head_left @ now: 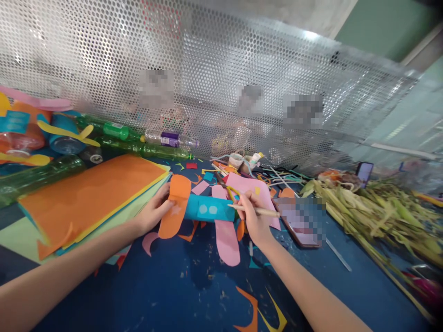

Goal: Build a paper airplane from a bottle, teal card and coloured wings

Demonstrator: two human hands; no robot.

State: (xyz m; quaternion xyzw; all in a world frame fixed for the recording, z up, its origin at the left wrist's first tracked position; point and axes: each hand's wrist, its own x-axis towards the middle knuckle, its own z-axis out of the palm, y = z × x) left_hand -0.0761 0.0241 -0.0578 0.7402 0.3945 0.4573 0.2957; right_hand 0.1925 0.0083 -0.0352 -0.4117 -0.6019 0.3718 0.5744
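A toy airplane (pixel 210 208) lies across the middle, with a blue paper body, two pale dots, an orange strip (pixel 175 210) at its left end and a pink wing (pixel 226 240) at its right. My left hand (pixel 155 210) grips the airplane at the orange strip, thumb on top and fingers partly hidden behind. Held in my right hand (pixel 252 212) is a slim wooden pencil (pixel 268 212), its pointed tip at the right part of the blue body. Whether the tip touches the paper I cannot tell.
Coloured paper sheets (pixel 97 198) are stacked at left, behind them several plastic bottles (pixel 162 151). A phone (pixel 301 226) lies right of my right hand, near dry husks (pixel 377 216). Paper scraps (pixel 249 309) dot the blue table (pixel 155 295). A perforated metal screen (pixel 214 60) stands behind.
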